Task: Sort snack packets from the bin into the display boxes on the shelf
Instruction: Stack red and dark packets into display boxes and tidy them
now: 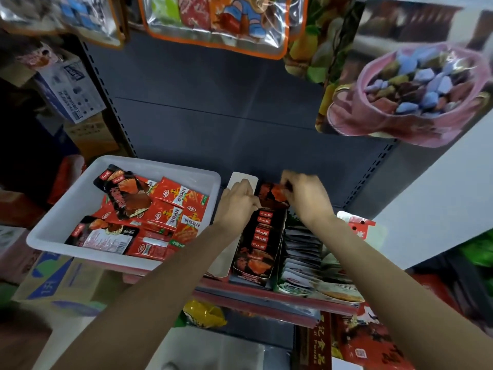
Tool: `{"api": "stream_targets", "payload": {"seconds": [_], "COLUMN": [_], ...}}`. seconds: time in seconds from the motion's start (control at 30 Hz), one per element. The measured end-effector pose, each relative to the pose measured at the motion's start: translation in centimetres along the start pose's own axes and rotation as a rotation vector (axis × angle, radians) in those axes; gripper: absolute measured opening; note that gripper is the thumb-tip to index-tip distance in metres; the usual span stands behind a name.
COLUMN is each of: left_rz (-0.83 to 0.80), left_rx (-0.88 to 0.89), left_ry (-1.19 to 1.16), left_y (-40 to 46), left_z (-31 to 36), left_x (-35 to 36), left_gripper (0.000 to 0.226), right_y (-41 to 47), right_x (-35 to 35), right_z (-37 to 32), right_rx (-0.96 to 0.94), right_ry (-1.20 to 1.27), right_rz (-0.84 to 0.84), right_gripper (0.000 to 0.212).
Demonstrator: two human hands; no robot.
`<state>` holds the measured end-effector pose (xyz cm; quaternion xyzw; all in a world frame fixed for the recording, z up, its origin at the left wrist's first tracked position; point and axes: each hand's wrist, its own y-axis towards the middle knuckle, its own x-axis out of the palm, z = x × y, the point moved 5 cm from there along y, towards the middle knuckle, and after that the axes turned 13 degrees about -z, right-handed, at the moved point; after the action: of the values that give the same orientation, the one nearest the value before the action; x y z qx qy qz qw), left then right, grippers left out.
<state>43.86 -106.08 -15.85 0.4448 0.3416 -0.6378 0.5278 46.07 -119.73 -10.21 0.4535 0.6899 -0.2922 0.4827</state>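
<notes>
Both arms reach far to the black box [257, 241], where the left hand [236, 202] and right hand [306, 196] pinch a dark packet [272, 194] above it, next pushing it down behind the others.

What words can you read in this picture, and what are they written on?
"麻辣麻辣": red packets in the white bin.
"Foods", the end of a partly cut-off line: red box at the bottom.
White logos on the black packets in the display box: too blurred to read.
Print on the cardboard box, upper left: too small to read.
</notes>
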Motion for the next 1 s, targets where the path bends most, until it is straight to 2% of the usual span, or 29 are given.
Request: {"api": "stream_targets", "payload": {"seconds": [0.07,0.1,0.23,0.37,0.47,0.67,0.77,0.87,1.0], "left_rz": [-0.016,-0.018,0.008,-0.025,-0.029,0.062,0.084,0.028,0.009], "left_rx": [-0.010,-0.010,-0.046,-0.027,-0.032,-0.099,-0.140,-0.229,-0.363], "left_ry": [-0.041,-0.032,-0.039,-0.033,-0.069,-0.205,-0.230,-0.223,-0.208], "left_y": [0.1,0.1,0.1,-0.4,-1.3,-4.9,-7.0,-9.1,-12.1], "left_z": [-0.8,-0.8,-0.9,-0.8,-1.5,-6.4,-10.1,-15.2,-23.9], "left_x": [0.6,0.7,0.3,0.4,-0.2,-2.9,-4.2,-4.9,-5.7], "left_gripper": [0.016,0.015,0.016,0.024,0.032,0.028,0.026,0.021,0.021], "right_y": [0.6,0.8,1.0,1.1,1.2,-0.4,0.5,2.3,4.7], "right_x": [1.7,2.3,2.5,3.4,3.9,3.4,6.0,9.7,15.8], "right_z": [-0.2,-0.2,-0.2,-0.6,-1.1,-5.3,-9.9,-14.8,-20.3], "right_rx": [0.043,0.060,0.076,0.075,0.068,0.016,-0.026,-0.059,-0.085], "right_ry": [-0.106,-0.137,-0.215,-0.436,-0.479,-0.265,-0.036,0.132,0.218], "right_rz": [-0.169,-0.201,-0.144,-0.233,-0.263,-0.060,-0.144,-0.229,-0.349], "right_gripper": [0.005,0.009,0.023,0.029,0.029,0.030,0.032,0.032,0.051]}}
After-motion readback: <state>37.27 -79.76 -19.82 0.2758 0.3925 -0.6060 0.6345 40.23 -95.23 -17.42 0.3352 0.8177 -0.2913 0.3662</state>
